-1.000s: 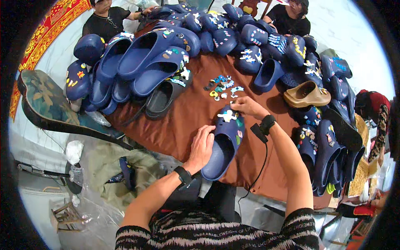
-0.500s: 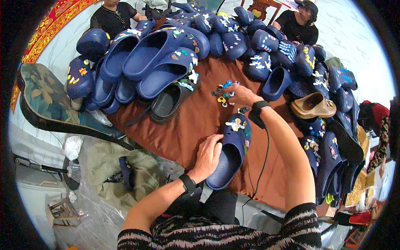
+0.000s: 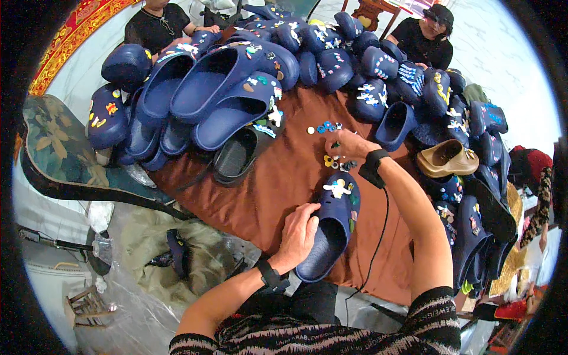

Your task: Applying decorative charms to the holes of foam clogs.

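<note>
A navy clog (image 3: 331,231) is lying on the brown tablecloth (image 3: 278,177) near the table's near edge, toe pointing away, and it's steadied by the left hand (image 3: 299,234), which is spread flat over the clog's left rim, fingers resting on it rather than clamped. A white charm (image 3: 337,188) is already stuck on the toe, with a few smaller ones beside it.

The right hand (image 3: 349,145) is stretched out past the clog's toe, over a little scatter of loose charms (image 3: 328,145) around the middle of the cloth. Its fingers are curled together down among them, but whether anything is actually pinched can't be told. A black wristband (image 3: 373,167) is worn on that wrist, with a thin cable hanging off it.

The far edge and right side of the table are buried in heaps of navy clogs (image 3: 236,89), most already decorated. One tan clog (image 3: 447,158) is sitting by the right edge. Two people in black are seated at the far side.
</note>
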Tool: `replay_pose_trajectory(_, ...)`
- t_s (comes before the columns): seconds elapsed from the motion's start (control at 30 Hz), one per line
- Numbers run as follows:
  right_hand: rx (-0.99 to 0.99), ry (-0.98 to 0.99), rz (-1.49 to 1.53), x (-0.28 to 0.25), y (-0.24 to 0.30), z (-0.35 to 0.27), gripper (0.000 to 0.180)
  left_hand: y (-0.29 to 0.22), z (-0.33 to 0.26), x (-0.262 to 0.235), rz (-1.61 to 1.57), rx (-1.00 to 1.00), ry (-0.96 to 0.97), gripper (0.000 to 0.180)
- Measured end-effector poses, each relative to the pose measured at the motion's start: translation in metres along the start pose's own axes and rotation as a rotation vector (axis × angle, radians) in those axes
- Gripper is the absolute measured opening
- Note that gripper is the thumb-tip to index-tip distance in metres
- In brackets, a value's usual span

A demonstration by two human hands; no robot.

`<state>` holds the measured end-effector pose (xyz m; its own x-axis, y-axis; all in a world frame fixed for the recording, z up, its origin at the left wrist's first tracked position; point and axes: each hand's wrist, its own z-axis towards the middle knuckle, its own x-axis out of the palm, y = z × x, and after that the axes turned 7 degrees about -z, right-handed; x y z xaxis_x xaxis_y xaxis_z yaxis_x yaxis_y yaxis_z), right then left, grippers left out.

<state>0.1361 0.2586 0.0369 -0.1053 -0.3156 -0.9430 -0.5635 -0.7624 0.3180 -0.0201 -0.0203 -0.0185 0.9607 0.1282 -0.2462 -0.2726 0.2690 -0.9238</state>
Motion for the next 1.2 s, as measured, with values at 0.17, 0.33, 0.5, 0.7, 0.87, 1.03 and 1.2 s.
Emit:
replay_pose_trajectory(0.17, 0.189, -0.251, -0.115, 0.004, -0.051, 0.029, 0.026, -0.004, 0.002, 0.004, -0.010, -0.005, 0.028, 0.034)
replay_pose_trajectory(0.33, 0.303, -0.299, -0.296, 0.027, -0.064, 0.065, 0.027, -0.001, -0.001, 0.004, -0.002, 0.010, 0.025, 0.033)
replay_pose_trajectory(0.5, 0.295, -0.258, -0.328, 0.042, -0.073, 0.067, 0.032, -0.003, 0.001, 0.008, -0.020, 0.004, 0.040, 0.034)
replay_pose_trajectory(0.7, 0.147, 0.073, -0.284, 0.005, -0.008, 0.034, 0.027, -0.002, 0.002, 0.002, -0.011, 0.001, 0.032, 0.035)
replay_pose_trajectory(0.87, 0.028, -0.128, -0.274, 0.006, -0.011, 0.044, 0.044, -0.001, 0.002, 0.003, -0.011, 0.011, 0.016, 0.033)
replay_pose_trajectory(1.03, 0.047, -0.256, -0.209, 0.016, 0.014, 0.063, 0.048, -0.002, 0.001, 0.006, 0.000, 0.012, 0.031, 0.032)
replay_pose_trajectory(1.2, 0.072, 0.048, -0.427, 0.016, 0.013, 0.055, 0.051, -0.006, 0.000, 0.009, -0.011, 0.004, 0.029, 0.032)
